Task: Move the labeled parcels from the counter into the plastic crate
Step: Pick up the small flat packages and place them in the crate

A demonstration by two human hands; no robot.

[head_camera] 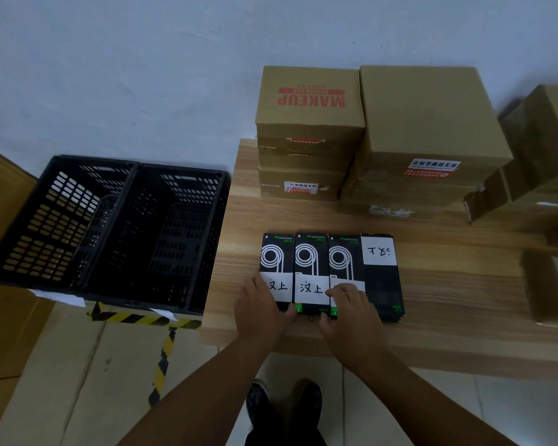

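Several flat black parcels with white handwritten labels lie side by side near the front edge of the wooden counter (448, 284). My left hand (260, 309) lies over the near end of the leftmost parcel (277, 252), with its thumb curled at the parcel's front edge. My right hand (351, 309) covers the label of the third parcel (343, 255), its thumb under the near edge. The second parcel (310, 255) sits between my hands. The rightmost parcel (380, 284) is untouched. The black plastic crate (78, 160) stands left of the counter, with nothing visible inside.
Big cardboard boxes (310, 101) are stacked at the back of the counter, and more boxes (541, 140) stand at the right. Another labelled carton (548, 291) sits at the right edge. Black and yellow tape (161, 358) marks the floor below the crate.
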